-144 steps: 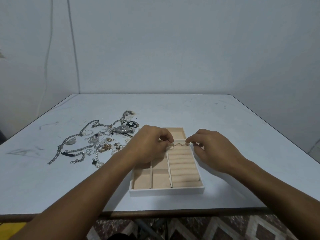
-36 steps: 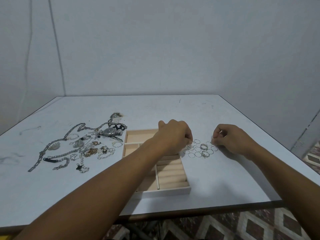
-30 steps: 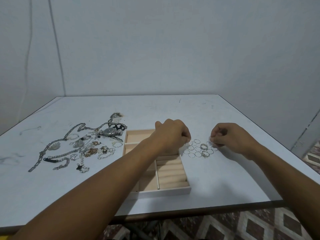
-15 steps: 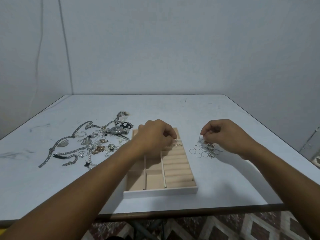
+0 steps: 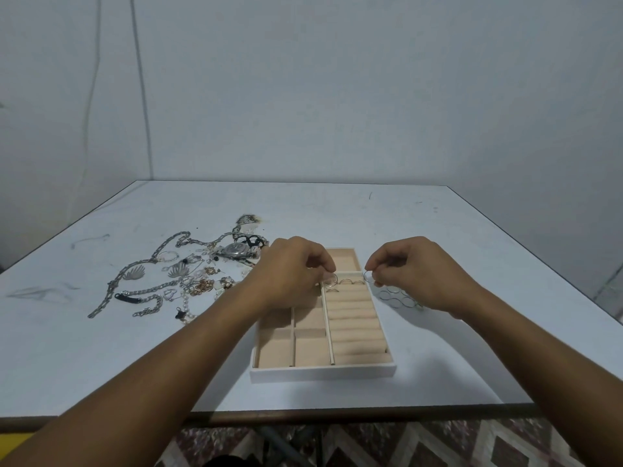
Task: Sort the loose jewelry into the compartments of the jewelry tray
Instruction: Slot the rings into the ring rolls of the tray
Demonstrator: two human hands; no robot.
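The white jewelry tray (image 5: 323, 371) with beige lining sits near the table's front edge, its padded ring rolls (image 5: 354, 318) on the right side. My left hand (image 5: 293, 267) pinches a thin ring (image 5: 331, 279) over the far end of the ring rolls. My right hand (image 5: 414, 267) pinches another thin ring (image 5: 368, 275) just above the tray's right rim. Two or three rings (image 5: 350, 282) stand in the top ring slots. A cluster of loose rings (image 5: 397, 298) lies on the table right of the tray, partly under my right hand.
A pile of loose jewelry (image 5: 188, 278) lies left of the tray: silver chains (image 5: 135, 294), a wristwatch (image 5: 236, 250), shell-shaped pieces and small earrings. The white table (image 5: 337, 214) meets walls at the back and has edges at front and right.
Both hands left the loose rings on the right, each carrying a ring, and moved left to the top of the tray's ring rolls. The view panned back toward the tray.
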